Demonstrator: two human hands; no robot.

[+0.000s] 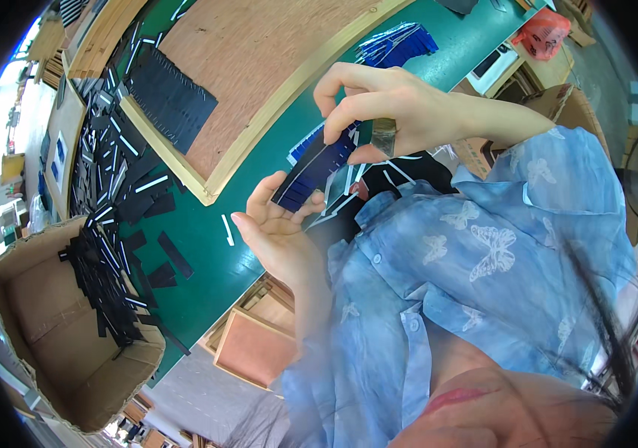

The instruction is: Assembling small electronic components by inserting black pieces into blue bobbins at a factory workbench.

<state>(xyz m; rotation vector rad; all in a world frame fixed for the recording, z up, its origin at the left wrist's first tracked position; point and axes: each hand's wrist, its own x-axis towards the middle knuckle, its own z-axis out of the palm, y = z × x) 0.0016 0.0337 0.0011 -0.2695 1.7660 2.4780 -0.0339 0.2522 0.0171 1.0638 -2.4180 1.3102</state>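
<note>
A dark strip with blue slats along one side (305, 181) is stretched between my two hands above the table. My left hand (283, 239) holds its lower end, palm up, fingers curled behind it. With bent fingers my right hand (390, 104) pinches the upper end. By the right palm sits a small greenish, clear-edged piece (383, 137); I cannot tell what it is. White and dark narrow strips (347, 183) lie close to my body below the hands, partly hidden.
A green table (214, 280) carries a wooden framed tray (244, 97) with a black slatted sheet (171, 101). Black pieces (121, 149) are heaped on the left. An open cardboard box (43, 321) stands at the table's left end. Blue slatted strips (397, 46) lie beyond my right hand.
</note>
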